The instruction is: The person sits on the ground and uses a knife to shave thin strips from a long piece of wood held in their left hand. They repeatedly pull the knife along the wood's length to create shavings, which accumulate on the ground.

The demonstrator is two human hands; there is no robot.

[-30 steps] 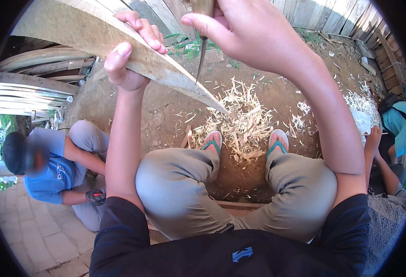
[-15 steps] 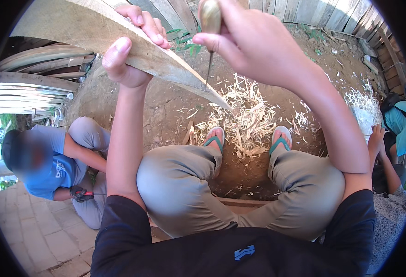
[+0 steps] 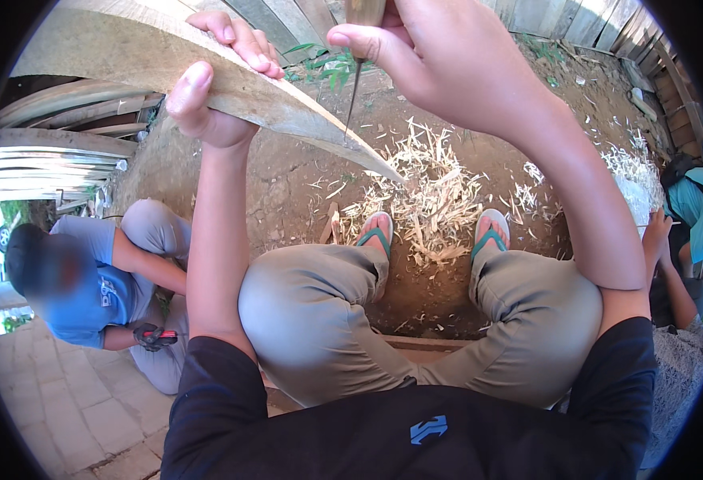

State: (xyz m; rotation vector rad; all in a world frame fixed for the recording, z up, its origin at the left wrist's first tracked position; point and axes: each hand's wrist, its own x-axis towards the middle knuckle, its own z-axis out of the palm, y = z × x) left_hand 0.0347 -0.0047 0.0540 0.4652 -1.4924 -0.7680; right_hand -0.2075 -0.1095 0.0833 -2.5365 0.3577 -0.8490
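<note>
A long pale wooden board [image 3: 127, 50] with a curved edge runs from the upper left and tapers to a point above the ground. My left hand [image 3: 222, 96] is closed round it, thumb on the near face and fingers over the far edge. In my right hand [image 3: 447, 64] is a thin-bladed tool [image 3: 354, 94] with a rounded wooden handle, pointing down. Its narrow dark metal end meets the board near the tapered tip. Whether that metal is a round spike or a blade seen edge-on, I cannot tell.
Wood shavings [image 3: 431, 200] lie on the dirt around my sandalled feet. On the left a person [image 3: 103, 280] crouches, a gloved hand holding a red-handled tool [image 3: 158, 334]. Other people [image 3: 687, 208] sit at the right. Stacked planks [image 3: 55, 164] stand left; a board fence [image 3: 559, 20] runs behind.
My right hand and the tool have shifted slightly up and left, the metal end moving back along the board from its tip. My left hand keeps its grip. The neighbour's gloved hand has turned a little.
</note>
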